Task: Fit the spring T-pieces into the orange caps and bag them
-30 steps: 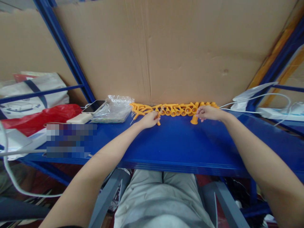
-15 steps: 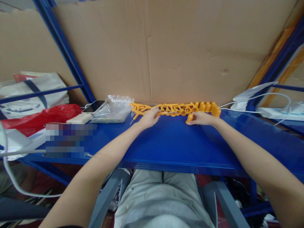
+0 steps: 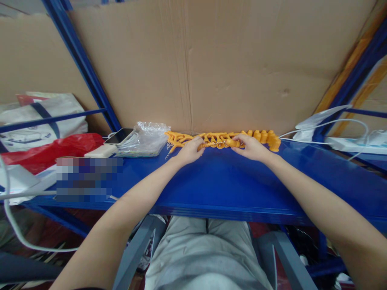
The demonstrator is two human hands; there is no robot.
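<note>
Near the back of the blue table, my left hand (image 3: 192, 150) is closed around an orange-handled corkscrew (image 3: 208, 144), its metal spiral pointing right. My right hand (image 3: 253, 148) pinches a hollow orange plastic piece (image 3: 231, 143), held level with the spiral's tip; whether they touch I cannot tell. Behind both hands runs a row of orange plastic pieces (image 3: 213, 137), partly hidden by my fingers. More orange corkscrew handles (image 3: 175, 138) with metal spirals lie to the left of my left hand. Several bottle-shaped orange pieces (image 3: 264, 136) stand to the right, behind my right wrist.
A clear plastic bag (image 3: 148, 141), a phone-like device (image 3: 121, 136) and a white block (image 3: 101, 151) lie to the left. A red bag (image 3: 69, 149) is farther left. Cardboard (image 3: 226, 68) walls the back; white cables (image 3: 359, 121) run at the right.
My right hand has moved left and slightly up with the orange piece, bringing it close to the corkscrew's spiral. My left hand has stayed almost in place.
</note>
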